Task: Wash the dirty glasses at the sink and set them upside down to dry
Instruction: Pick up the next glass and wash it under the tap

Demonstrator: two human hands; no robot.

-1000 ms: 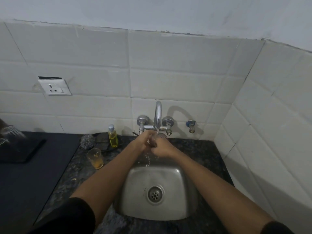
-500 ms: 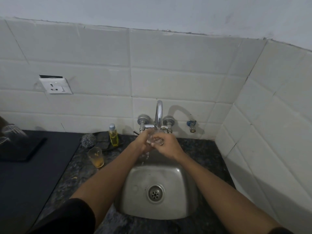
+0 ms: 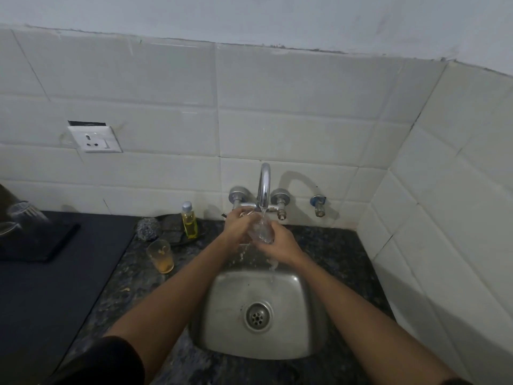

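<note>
A clear glass is tilted under the running tap, above the back edge of the steel sink. My left hand grips it from the left and my right hand holds it from the right and below. Water splashes off the glass into the basin. A second glass, dirty with orange residue at its bottom, stands upright on the dark stone counter left of the sink. Upside-down clear glasses stand at the far left edge on a dark tray.
A yellow soap bottle, a steel scrubber and a dark sponge dish sit behind the dirty glass. A black mat covers the left counter. Tiled walls close in behind and on the right. A spare valve juts from the wall.
Both hands stay under the tap; the glass has turned between them and now shows more clearly, with water spilling off it. My right hand has dropped slightly lower.
</note>
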